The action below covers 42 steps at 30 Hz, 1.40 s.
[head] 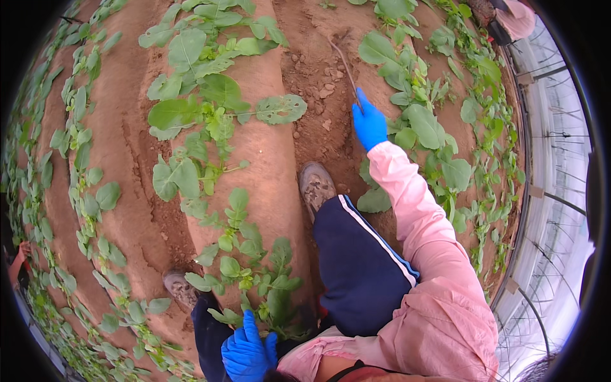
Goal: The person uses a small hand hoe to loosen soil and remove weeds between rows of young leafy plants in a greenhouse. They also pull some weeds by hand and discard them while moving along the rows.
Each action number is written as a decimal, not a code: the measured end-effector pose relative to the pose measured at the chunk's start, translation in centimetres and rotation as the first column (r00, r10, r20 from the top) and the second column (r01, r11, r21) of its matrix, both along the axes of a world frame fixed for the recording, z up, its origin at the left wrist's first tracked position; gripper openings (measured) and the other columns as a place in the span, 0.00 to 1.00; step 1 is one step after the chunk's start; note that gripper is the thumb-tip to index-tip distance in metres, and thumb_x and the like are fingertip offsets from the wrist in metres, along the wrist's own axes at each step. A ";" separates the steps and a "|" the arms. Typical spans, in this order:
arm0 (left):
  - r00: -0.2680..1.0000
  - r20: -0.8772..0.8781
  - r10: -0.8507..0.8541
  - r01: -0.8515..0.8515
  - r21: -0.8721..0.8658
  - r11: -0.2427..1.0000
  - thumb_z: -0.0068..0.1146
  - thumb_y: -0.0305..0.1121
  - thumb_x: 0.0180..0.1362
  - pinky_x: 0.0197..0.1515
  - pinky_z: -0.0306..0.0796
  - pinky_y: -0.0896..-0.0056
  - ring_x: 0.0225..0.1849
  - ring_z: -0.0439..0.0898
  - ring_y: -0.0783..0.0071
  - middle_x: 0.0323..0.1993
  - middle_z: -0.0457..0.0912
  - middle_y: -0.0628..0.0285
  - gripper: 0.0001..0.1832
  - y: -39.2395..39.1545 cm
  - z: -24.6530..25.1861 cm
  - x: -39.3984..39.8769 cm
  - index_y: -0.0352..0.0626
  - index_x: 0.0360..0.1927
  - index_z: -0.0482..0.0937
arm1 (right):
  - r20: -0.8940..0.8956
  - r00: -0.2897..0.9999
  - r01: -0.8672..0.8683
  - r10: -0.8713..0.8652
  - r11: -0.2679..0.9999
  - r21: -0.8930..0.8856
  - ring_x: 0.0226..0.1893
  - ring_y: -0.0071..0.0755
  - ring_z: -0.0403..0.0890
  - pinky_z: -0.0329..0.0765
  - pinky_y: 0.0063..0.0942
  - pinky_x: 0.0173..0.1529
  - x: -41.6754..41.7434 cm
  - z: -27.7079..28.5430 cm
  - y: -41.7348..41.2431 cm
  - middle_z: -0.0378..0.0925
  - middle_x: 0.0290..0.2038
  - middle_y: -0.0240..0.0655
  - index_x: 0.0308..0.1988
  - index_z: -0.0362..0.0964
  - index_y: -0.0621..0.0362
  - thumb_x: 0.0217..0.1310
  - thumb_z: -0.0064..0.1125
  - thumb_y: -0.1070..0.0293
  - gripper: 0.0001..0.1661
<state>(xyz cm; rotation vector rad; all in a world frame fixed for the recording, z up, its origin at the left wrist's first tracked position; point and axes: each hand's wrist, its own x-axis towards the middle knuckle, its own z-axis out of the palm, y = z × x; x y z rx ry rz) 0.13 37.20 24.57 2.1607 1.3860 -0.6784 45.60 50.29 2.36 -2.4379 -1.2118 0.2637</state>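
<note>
My right hand (pixel 370 124), in a blue glove, is closed around a thin, brownish rod-like tool (pixel 344 62). Its curved far end reaches the reddish soil of the furrow (pixel 312 76). My left hand (pixel 248 351), also gloved in blue, is at the bottom of the view beside the lowest leafy green plants (pixel 272 286). Its index finger points up towards the leaves; whether its palm holds anything is hidden. A leaf with many holes (pixel 281 109) stretches from the middle row out over the furrow's edge.
More plant rows run at left (pixel 86 191) and right (pixel 491 119). My shoes (pixel 316 186) stand on either side of the middle bed. Plastic sheeting on a frame (pixel 553 191) borders the right side. A person in pink (pixel 515 21) is at top right; another person's arm (pixel 18 262) shows at far left.
</note>
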 end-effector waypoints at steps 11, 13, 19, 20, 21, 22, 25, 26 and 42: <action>0.998 0.033 -0.051 0.050 0.033 0.998 0.58 0.52 0.47 0.34 0.64 0.63 0.27 0.70 0.63 0.27 0.70 0.59 0.40 0.8 -0.5 -0.6 0.40 0.60 0.61 | 0.076 0.995 0.062 -0.064 0.998 0.024 0.43 0.54 0.75 0.71 0.41 0.47 5.7 -1.6 9.4 0.74 0.43 0.50 0.58 0.61 0.42 0.58 0.48 0.56 0.27; 0.999 0.036 -0.031 0.031 0.004 1.000 0.58 0.51 0.47 0.34 0.64 0.63 0.28 0.70 0.62 0.27 0.70 0.59 0.40 0.9 -0.6 -0.7 0.40 0.60 0.62 | 0.132 0.991 0.033 -0.037 0.999 0.031 0.40 0.55 0.76 0.72 0.43 0.45 5.4 -1.9 9.3 0.75 0.40 0.49 0.59 0.60 0.41 0.58 0.47 0.56 0.27; 0.999 0.032 -0.035 0.034 0.033 0.999 0.58 0.51 0.47 0.33 0.64 0.62 0.27 0.70 0.62 0.26 0.70 0.59 0.40 1.0 -0.5 -0.6 0.40 0.60 0.62 | 0.139 0.987 0.092 -0.084 0.994 -0.053 0.39 0.55 0.76 0.72 0.45 0.44 5.4 -2.2 9.3 0.76 0.40 0.49 0.58 0.60 0.42 0.59 0.45 0.56 0.26; 0.999 0.025 -0.037 0.036 0.040 0.999 0.58 0.51 0.46 0.33 0.64 0.62 0.27 0.70 0.62 0.26 0.70 0.58 0.40 0.9 -0.6 -0.6 0.41 0.60 0.61 | 0.143 0.987 0.083 -0.075 0.995 -0.050 0.38 0.55 0.76 0.72 0.45 0.43 5.5 -2.4 9.0 0.76 0.39 0.49 0.58 0.60 0.43 0.59 0.45 0.56 0.26; 0.999 0.019 -0.034 0.033 0.051 0.998 0.58 0.51 0.46 0.34 0.64 0.61 0.28 0.71 0.61 0.27 0.70 0.58 0.40 0.8 -0.6 -0.5 0.42 0.60 0.61 | 0.146 0.987 0.069 -0.062 0.997 -0.043 0.38 0.55 0.76 0.72 0.45 0.43 5.5 -2.6 9.1 0.76 0.39 0.49 0.58 0.61 0.43 0.59 0.45 0.56 0.26; 0.999 0.014 -0.031 0.030 0.063 0.998 0.58 0.52 0.46 0.34 0.64 0.61 0.28 0.71 0.61 0.27 0.70 0.58 0.40 0.8 -0.6 -0.4 0.43 0.60 0.61 | 0.150 0.987 0.055 -0.050 0.998 -0.035 0.38 0.55 0.76 0.72 0.46 0.42 5.6 -2.8 9.1 0.76 0.39 0.50 0.58 0.61 0.44 0.59 0.45 0.56 0.26; 0.997 -0.012 0.072 -0.073 -0.125 0.989 0.58 0.52 0.46 0.37 0.64 0.60 0.30 0.71 0.60 0.28 0.70 0.58 0.40 1.1 -0.7 -0.9 0.45 0.61 0.60 | 0.142 0.990 0.026 -0.017 0.998 -0.059 0.37 0.56 0.76 0.72 0.47 0.41 4.7 -3.0 7.9 0.76 0.37 0.51 0.57 0.61 0.46 0.58 0.45 0.57 0.26; 0.997 -0.022 0.072 -0.073 -0.095 0.993 0.58 0.52 0.46 0.38 0.64 0.60 0.30 0.70 0.60 0.28 0.70 0.58 0.40 1.0 -0.6 -0.8 0.45 0.61 0.60 | 0.110 0.994 0.033 -0.019 0.991 -0.127 0.36 0.57 0.76 0.72 0.47 0.40 4.0 -2.8 7.6 0.76 0.36 0.51 0.58 0.61 0.46 0.58 0.46 0.58 0.26; 0.997 -0.072 0.032 -0.032 -0.002 0.999 0.60 0.51 0.44 0.41 0.63 0.61 0.33 0.71 0.62 0.30 0.70 0.60 0.41 0.6 -0.6 0.1 0.47 0.61 0.60 | 0.070 0.992 -0.100 0.102 0.994 -0.036 0.34 0.58 0.75 0.72 0.46 0.38 2.5 -2.3 0.9 0.75 0.34 0.53 0.58 0.58 0.52 0.58 0.48 0.62 0.28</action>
